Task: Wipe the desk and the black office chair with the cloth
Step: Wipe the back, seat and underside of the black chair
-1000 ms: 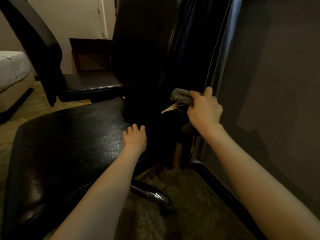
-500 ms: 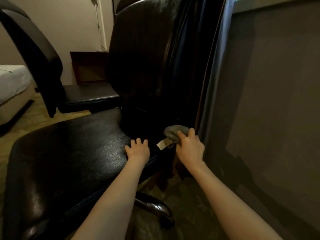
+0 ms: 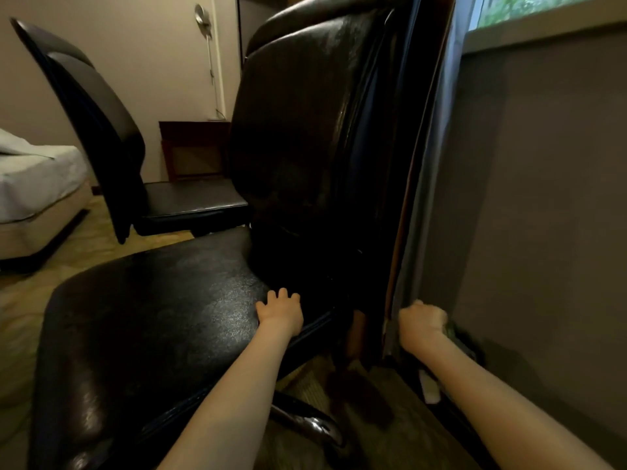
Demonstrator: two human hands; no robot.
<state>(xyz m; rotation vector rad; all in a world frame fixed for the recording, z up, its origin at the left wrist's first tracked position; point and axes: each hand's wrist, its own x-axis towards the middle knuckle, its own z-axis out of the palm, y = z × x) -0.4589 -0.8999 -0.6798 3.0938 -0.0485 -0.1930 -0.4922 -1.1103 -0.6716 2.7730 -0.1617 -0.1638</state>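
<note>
The left hand lies palm down on the rear right corner of the seat of the black office chair. Its arm reaches straight forward, and its fingers are straight and slightly spread, pointing toward the backrest. The right hand is lower and further right, in the narrow gap beside the chair. It is balled into a fist with the knuckles up, and the fingers are curled tight around the cloth. Only a grey-green bunch of that cloth shows past the wrist, close to the grey wall.

The seat is broad and rounded, in cracked, glossy black leather that catches the light. The backrest is tall and padded and made of the same worn hide. A chrome leg curves out below the seat over patterned carpet.

A blue-grey curtain hangs just beside the backrest, so the right side is tight. To the left the floor is open as far as a second black chair and the corner of a bed.
</note>
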